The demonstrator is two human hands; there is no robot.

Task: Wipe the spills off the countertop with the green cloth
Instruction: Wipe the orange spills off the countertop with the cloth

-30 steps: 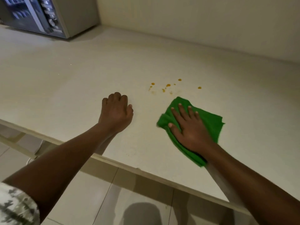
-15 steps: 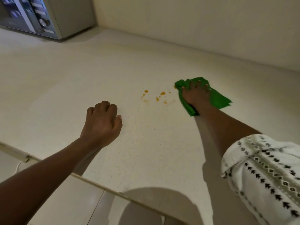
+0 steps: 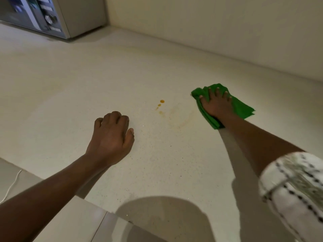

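Note:
The green cloth (image 3: 243, 109) lies bunched on the pale countertop (image 3: 87, 88), right of centre. My right hand (image 3: 216, 105) presses flat on it with fingers spread over the fabric. To the cloth's left are a few orange spill drops (image 3: 162, 101), and a faint yellowish smear (image 3: 181, 116) curves between them and the cloth. My left hand (image 3: 111, 137) rests on the counter nearer the front edge, fingers curled under, holding nothing.
A silver microwave (image 3: 52, 16) stands at the back left corner. A cream wall (image 3: 209, 32) runs along the counter's far side. The counter's front edge (image 3: 97, 206) crosses the lower left, with tiled floor and a white cable (image 3: 12, 186) below.
My right hand pushed the cloth from near the front edge out over the drops on the right; several of those drops are gone and a faint smear shows there. My left hand stayed put.

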